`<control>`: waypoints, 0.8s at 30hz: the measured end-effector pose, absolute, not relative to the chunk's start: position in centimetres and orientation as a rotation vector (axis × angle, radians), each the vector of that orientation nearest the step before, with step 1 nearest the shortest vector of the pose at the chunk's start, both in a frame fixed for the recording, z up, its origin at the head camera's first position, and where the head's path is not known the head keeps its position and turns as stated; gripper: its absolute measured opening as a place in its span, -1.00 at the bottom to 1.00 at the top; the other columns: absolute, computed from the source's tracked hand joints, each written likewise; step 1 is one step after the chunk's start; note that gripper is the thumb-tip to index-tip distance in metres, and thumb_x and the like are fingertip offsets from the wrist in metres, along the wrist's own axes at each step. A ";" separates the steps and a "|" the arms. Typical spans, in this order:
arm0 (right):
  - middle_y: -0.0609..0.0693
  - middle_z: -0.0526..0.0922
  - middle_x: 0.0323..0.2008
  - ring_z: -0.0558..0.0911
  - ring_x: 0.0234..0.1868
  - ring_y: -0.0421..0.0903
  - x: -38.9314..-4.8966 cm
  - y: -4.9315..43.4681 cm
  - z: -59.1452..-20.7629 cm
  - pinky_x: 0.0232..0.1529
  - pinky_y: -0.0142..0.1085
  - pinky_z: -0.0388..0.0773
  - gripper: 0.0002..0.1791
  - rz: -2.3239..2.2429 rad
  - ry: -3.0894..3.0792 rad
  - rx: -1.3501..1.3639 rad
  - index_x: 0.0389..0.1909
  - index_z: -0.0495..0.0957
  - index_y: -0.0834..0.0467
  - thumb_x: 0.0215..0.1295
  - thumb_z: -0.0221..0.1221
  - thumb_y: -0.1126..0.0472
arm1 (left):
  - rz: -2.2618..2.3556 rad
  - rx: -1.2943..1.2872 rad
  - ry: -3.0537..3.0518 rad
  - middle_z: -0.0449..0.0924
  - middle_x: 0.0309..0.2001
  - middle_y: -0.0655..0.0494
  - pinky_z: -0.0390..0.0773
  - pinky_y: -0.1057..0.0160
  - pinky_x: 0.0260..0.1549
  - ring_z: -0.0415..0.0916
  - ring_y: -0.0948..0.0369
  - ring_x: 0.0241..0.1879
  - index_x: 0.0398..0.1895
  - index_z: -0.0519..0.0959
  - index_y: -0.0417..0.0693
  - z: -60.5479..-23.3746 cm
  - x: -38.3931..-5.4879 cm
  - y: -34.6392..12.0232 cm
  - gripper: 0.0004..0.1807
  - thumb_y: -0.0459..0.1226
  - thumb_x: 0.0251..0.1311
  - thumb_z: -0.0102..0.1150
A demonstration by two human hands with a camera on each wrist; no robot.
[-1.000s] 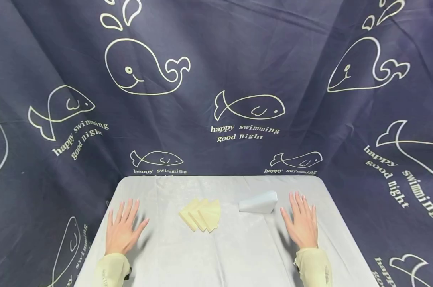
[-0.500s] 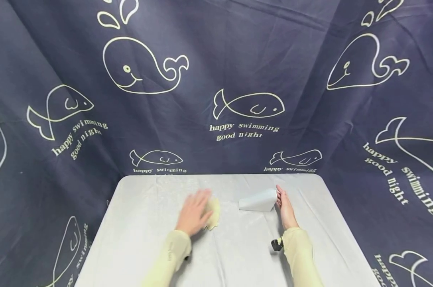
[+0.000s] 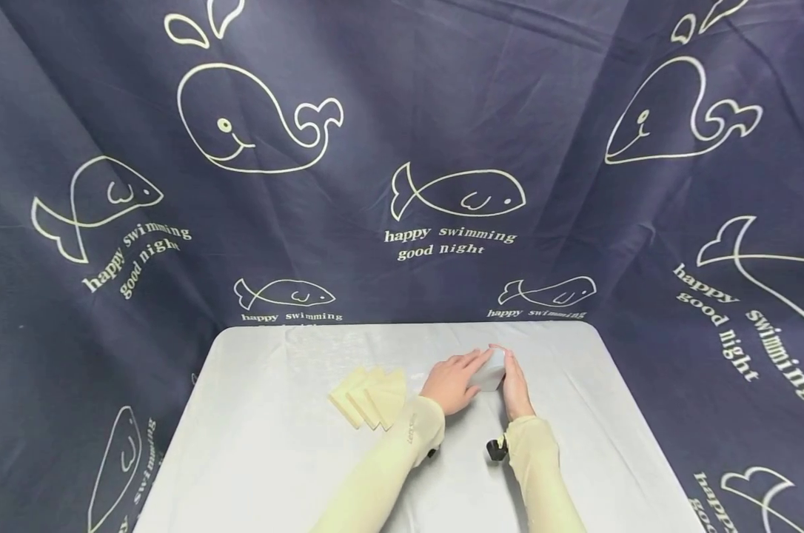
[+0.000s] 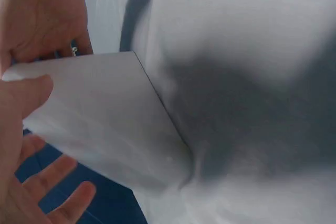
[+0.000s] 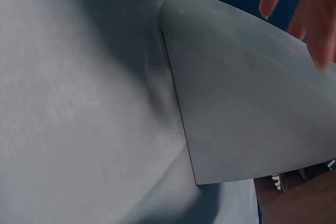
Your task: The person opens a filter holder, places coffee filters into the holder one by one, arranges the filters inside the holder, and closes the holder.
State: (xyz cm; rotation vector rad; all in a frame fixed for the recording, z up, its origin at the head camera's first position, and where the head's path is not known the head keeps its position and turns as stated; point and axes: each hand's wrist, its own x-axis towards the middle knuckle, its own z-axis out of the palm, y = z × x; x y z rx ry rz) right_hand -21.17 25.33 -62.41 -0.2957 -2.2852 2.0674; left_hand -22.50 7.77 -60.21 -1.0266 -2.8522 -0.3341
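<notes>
Touching the pale block (image 3: pixel 488 379) from its left, the left hand (image 3: pixel 451 381) lays its thumb against the near face, the other fingers spread loosely, not clenched. Along the block's right side lies the right hand (image 3: pixel 517 386), its fingers reaching toward the top and partly hidden; whether they grip cannot be told. The block sits between both hands on the right half of the white worktop (image 3: pixel 289 459). Left of it, near the left hand, several pale yellow pieces (image 3: pixel 390 396) overlap like a fan.
</notes>
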 end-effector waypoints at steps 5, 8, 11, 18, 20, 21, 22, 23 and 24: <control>0.32 -0.13 0.65 -0.18 0.68 0.22 -21.3 25.0 -61.8 0.66 0.02 -0.28 -0.24 2.032 -2.336 -0.420 0.60 -0.06 0.41 0.70 -0.44 -0.11 | -0.236 -0.987 -2.778 0.55 0.13 0.19 0.63 0.27 -0.34 0.58 0.20 -0.11 0.63 0.08 0.51 -59.6 -23.2 9.2 -0.16 -0.12 0.41 0.27; 0.31 -0.15 0.65 -0.19 0.68 0.22 -21.5 25.0 -62.5 0.66 0.02 -0.28 -0.21 2.007 -2.331 -0.476 0.61 -0.11 0.39 0.68 -0.41 -0.14 | -0.237 -1.004 -2.767 0.53 0.04 0.15 0.60 0.28 -0.38 0.54 0.20 -0.20 0.61 0.14 0.55 -59.5 -23.4 9.5 -0.19 -0.17 0.41 0.27; 0.32 -0.15 0.64 -0.18 0.68 0.23 -21.5 25.0 -62.8 0.66 0.01 -0.28 -0.20 2.017 -2.310 -0.482 0.60 -0.11 0.40 0.68 -0.40 -0.14 | -0.261 -1.045 -2.776 0.49 0.04 0.14 0.59 0.30 -0.33 0.51 0.20 -0.19 0.61 0.11 0.55 -59.7 -23.5 9.4 -0.16 -0.20 0.41 0.27; 0.28 -0.03 0.64 -0.11 0.68 0.17 -21.3 25.0 -62.7 0.66 0.00 -0.20 -0.27 2.066 -2.308 -0.377 0.60 0.00 0.34 0.70 -0.45 -0.10 | -0.354 -1.101 -2.760 0.44 -0.01 0.20 0.55 0.35 -0.29 0.41 0.24 -0.22 0.62 0.11 0.55 -60.2 -24.2 8.7 -0.17 -0.23 0.43 0.24; 0.26 0.10 0.60 0.01 0.65 0.14 -21.3 24.9 -62.7 0.66 -0.01 -0.14 -0.29 2.082 -2.300 -0.325 0.57 0.10 0.31 0.70 -0.47 -0.10 | -0.396 -1.099 -2.759 0.44 -0.02 0.20 0.55 0.35 -0.27 0.41 0.25 -0.22 0.61 0.11 0.54 -60.2 -24.3 8.4 -0.17 -0.23 0.43 0.25; 0.26 0.17 0.55 0.09 0.61 0.14 -21.3 24.9 -62.6 0.65 -0.01 -0.10 -0.30 2.083 -2.295 -0.311 0.53 0.16 0.29 0.70 -0.47 -0.11 | -0.418 -1.097 -2.760 0.44 -0.02 0.21 0.56 0.34 -0.24 0.41 0.24 -0.21 0.62 0.11 0.53 -60.2 -24.4 8.2 -0.17 -0.24 0.42 0.25; 0.25 0.23 0.51 0.16 0.56 0.12 -21.3 24.9 -62.7 0.63 -0.02 -0.05 -0.31 2.073 -2.300 -0.315 0.50 0.20 0.28 0.69 -0.47 -0.13 | -0.443 -1.094 -2.761 0.43 -0.02 0.21 0.56 0.33 -0.23 0.41 0.25 -0.21 0.62 0.11 0.53 -60.2 -24.4 8.1 -0.16 -0.24 0.42 0.25; 0.25 0.27 0.48 0.20 0.52 0.11 -21.4 24.9 -62.8 0.62 -0.02 -0.02 -0.31 2.063 -2.304 -0.327 0.47 0.23 0.26 0.69 -0.48 -0.14 | -0.472 -1.090 -2.764 0.43 -0.02 0.21 0.55 0.33 -0.22 0.41 0.25 -0.21 0.62 0.10 0.52 -60.1 -24.3 7.9 -0.16 -0.24 0.42 0.25; 0.25 0.30 0.45 0.23 0.48 0.10 -21.4 25.0 -62.8 0.61 -0.03 0.00 -0.31 2.051 -2.308 -0.342 0.45 0.25 0.26 0.69 -0.48 -0.16 | -0.497 -1.085 -2.768 0.43 -0.01 0.21 0.55 0.33 -0.20 0.42 0.25 -0.21 0.63 0.09 0.52 -60.1 -24.3 7.8 -0.15 -0.24 0.42 0.25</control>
